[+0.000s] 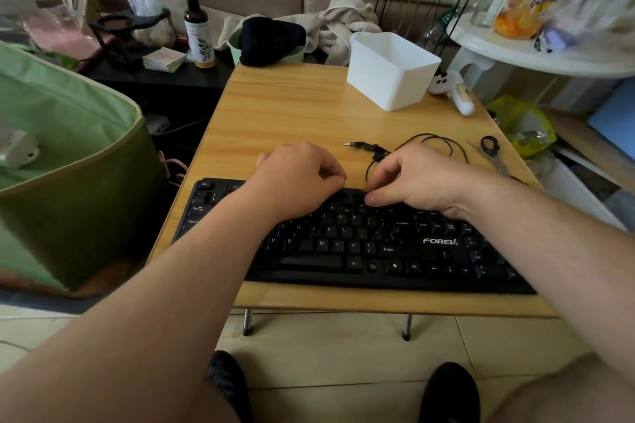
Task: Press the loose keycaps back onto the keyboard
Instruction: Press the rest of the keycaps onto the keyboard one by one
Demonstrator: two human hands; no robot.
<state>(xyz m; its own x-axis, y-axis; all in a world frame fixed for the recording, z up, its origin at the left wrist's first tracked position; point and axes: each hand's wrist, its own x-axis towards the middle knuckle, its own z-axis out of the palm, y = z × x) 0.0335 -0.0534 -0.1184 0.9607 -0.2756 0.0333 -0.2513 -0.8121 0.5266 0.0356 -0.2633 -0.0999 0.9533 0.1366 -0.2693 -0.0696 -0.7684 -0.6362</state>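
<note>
Your worktop [275, 106] carries the black keyboard [360, 247] along its near edge, long axis running left to right across you, with a white tub [391, 72] well behind it and a black cable [426, 142] and scissors [491, 151] lying off to the right rear.

Both of your hands meet at the keyboard's top rows, roughly mid-length. Your left hand [302, 175] sits with its fingers curled under toward the palm; whether it has a keycap tucked inside cannot be told, since the fingertips are hidden. Your right hand [419, 178] is also curled, the thumb lying flat along the upper row and the fingers bent down just behind it, apparently pinching or pressing something small there, though no loose keycap shows clearly.

The spot that matters lies directly under and between your two thumbs, at the number and function rows, where a few dark sockets look bare. Your right hand seems the nearer to it, so the coming move is likely a straight downward press there, with the left hand steadying alongside.
</note>
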